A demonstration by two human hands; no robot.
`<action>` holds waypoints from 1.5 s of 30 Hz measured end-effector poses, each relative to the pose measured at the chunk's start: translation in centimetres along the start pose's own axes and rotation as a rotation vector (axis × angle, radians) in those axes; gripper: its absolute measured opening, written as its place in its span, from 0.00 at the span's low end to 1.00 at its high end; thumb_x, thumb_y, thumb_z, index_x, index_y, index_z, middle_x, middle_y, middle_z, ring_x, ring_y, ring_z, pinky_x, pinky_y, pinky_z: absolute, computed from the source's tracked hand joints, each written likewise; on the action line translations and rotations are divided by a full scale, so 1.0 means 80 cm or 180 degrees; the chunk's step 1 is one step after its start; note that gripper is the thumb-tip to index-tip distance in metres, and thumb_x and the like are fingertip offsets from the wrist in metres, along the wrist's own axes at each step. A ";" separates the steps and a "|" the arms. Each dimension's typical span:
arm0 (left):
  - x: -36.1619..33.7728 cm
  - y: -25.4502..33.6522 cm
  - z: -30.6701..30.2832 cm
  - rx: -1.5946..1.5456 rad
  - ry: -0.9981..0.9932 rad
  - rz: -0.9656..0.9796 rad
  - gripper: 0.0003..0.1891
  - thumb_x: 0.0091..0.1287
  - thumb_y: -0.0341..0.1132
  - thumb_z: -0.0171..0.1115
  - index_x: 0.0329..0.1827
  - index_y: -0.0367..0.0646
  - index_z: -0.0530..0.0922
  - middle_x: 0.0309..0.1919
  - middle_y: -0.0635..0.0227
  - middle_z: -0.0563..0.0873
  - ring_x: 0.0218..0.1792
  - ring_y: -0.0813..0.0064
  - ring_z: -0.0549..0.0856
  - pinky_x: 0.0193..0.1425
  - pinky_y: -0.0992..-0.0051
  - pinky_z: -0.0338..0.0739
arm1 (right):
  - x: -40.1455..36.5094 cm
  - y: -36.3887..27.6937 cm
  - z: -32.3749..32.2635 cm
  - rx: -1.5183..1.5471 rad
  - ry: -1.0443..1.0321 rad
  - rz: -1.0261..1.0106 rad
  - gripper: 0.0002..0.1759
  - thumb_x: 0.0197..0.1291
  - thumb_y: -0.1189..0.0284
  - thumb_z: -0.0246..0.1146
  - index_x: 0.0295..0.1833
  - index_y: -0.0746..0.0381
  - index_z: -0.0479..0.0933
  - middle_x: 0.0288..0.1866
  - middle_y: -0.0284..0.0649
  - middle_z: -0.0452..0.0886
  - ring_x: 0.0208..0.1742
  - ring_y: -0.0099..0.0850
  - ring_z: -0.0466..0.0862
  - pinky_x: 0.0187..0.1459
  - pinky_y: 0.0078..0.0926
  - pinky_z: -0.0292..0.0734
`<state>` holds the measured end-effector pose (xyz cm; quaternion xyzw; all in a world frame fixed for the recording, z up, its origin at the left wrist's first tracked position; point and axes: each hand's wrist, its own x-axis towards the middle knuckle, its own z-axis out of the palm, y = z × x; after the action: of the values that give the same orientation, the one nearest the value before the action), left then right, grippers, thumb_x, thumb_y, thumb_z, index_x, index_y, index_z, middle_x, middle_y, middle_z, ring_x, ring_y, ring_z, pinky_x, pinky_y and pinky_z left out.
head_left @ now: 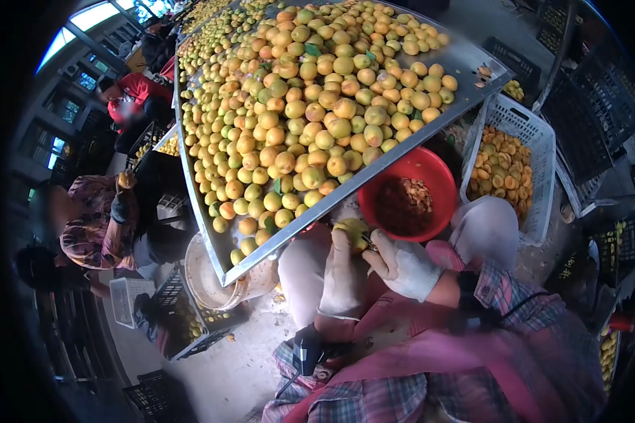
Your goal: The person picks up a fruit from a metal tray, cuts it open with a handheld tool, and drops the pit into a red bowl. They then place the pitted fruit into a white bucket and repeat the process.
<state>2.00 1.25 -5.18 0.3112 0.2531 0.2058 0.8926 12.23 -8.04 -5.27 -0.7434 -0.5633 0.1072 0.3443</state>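
My left hand (342,278), in a white glove, is closed round a yellow-green apricot (353,231) above my lap. My gloved right hand (404,266) meets the apricot from the right, its thumb and fingers bent together at the fruit's edge. Something small and dark shows between those fingertips, too small to name. Just beyond my hands is a red basin (441,180) with brown apricot pits (413,197) inside. A metal-edged table (381,168) heaped with whole apricots (310,106) slopes in front of me.
A white crate (543,151) of split apricots (501,169) stands right of the basin. Left of my knees is a whitish bucket (208,271). Across the table's left side sits a person (95,222) holding a fruit; another person in red (137,95) sits farther back. Dark crates (607,106) stack at right.
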 end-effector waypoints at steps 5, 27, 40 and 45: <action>-0.005 0.006 -0.011 0.1837 0.0483 0.0568 0.22 0.79 0.47 0.44 0.61 0.35 0.72 0.52 0.58 0.78 0.54 0.68 0.78 0.60 0.71 0.72 | 0.003 0.001 0.004 -0.0169 0.0001 0.0033 0.12 0.60 0.68 0.59 0.45 0.63 0.69 0.29 0.50 0.77 0.30 0.51 0.80 0.31 0.48 0.75; -0.010 -0.015 -0.015 0.2690 0.0206 0.0918 0.15 0.70 0.36 0.58 0.56 0.39 0.75 0.45 0.54 0.80 0.46 0.65 0.83 0.49 0.72 0.78 | 0.019 0.001 -0.039 0.1995 -0.1213 0.0555 0.39 0.52 0.78 0.64 0.71 0.57 0.59 0.54 0.41 0.76 0.44 0.32 0.83 0.43 0.28 0.81; -0.042 -0.016 0.010 0.1877 0.0223 0.0810 0.16 0.67 0.33 0.60 0.54 0.34 0.73 0.43 0.66 0.82 0.43 0.78 0.81 0.49 0.76 0.77 | 0.018 -0.008 -0.075 0.2546 -0.1793 0.0663 0.34 0.52 0.70 0.68 0.67 0.58 0.66 0.57 0.42 0.77 0.61 0.36 0.76 0.65 0.32 0.68; -0.039 -0.008 0.013 0.2140 -0.0078 0.0966 0.23 0.67 0.38 0.61 0.58 0.33 0.68 0.46 0.64 0.80 0.45 0.75 0.80 0.52 0.74 0.76 | 0.000 0.023 -0.032 0.1831 -0.0658 -0.0425 0.39 0.54 0.70 0.67 0.72 0.51 0.59 0.59 0.48 0.78 0.49 0.45 0.85 0.49 0.34 0.80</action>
<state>0.29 -1.32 -3.91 0.6236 0.2469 0.2375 0.7027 15.06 -9.26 -4.52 -0.5619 -0.5895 0.3144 0.4877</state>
